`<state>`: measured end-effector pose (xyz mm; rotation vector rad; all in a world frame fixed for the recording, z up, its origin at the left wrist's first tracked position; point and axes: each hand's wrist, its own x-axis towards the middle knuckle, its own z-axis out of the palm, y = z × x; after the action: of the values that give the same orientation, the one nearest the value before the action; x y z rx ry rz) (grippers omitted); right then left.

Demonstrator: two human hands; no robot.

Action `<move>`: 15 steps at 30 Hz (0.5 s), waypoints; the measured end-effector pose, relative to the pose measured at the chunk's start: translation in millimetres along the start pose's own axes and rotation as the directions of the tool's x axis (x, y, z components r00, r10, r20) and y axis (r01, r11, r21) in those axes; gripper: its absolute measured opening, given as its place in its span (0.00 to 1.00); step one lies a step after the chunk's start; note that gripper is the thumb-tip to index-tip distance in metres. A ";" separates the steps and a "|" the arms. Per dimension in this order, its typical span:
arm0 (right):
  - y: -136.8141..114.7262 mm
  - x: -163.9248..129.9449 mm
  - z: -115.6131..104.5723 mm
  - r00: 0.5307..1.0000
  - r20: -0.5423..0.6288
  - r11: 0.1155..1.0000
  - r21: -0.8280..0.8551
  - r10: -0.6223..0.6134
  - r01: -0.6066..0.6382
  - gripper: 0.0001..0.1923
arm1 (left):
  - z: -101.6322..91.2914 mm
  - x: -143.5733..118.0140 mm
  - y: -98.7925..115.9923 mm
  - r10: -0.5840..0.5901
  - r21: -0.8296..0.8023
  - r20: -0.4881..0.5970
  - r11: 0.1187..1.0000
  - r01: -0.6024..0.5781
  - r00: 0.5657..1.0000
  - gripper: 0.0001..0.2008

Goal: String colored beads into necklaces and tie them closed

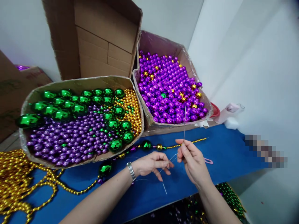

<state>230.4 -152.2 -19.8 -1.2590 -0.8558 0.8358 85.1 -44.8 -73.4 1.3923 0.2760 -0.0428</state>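
My right hand [192,158] pinches a long thin needle [185,124] that stands upright, its tip in front of the purple bead box. To its left, my left hand [155,163], with a metal watch at the wrist, has its thumb and fingers closed on a fine clear thread [173,157] that loops between the two hands. Below the left fingers shows a thin whitish stick [164,188]; what it is I cannot tell. Behind the hands lies a strung bead garland [146,145] with green, gold and purple beads.
An open box [23,146] holds green, purple and gold beads; another box [177,46] holds mostly purple ones. Gold bead strings [14,183] pile at the left of the blue table [233,149]. A pink clip-like loop [208,161] lies beside the right hand.
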 end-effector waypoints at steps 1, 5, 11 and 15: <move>0.9 -0.6 -1.4 1.000 -0.007 0.999 -0.034 -0.009 0.008 0.14 | -0.3 -0.7 -2.9 0.029 0.152 -0.008 0.988 -0.027 1.000 0.13; 5.8 -3.1 -8.8 0.997 -0.059 0.988 -0.146 -0.048 0.039 0.13 | -3.8 -11.3 -17.0 0.092 0.583 -0.031 0.811 -0.057 0.995 0.09; 11.1 -10.9 -3.4 0.999 0.029 0.998 -0.049 0.032 -0.030 0.14 | -2.6 -45.4 -28.5 0.140 0.824 -0.088 0.566 -0.007 0.986 0.07; 14.6 -18.7 3.5 0.996 0.073 0.996 -0.070 0.057 -0.052 0.15 | -4.5 -67.4 -8.9 0.251 0.965 -0.143 0.251 0.078 0.957 0.08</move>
<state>218.0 -165.6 -35.4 -1.3223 -0.9194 0.9086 17.5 -51.0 -68.0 2.7325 0.4330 0.1007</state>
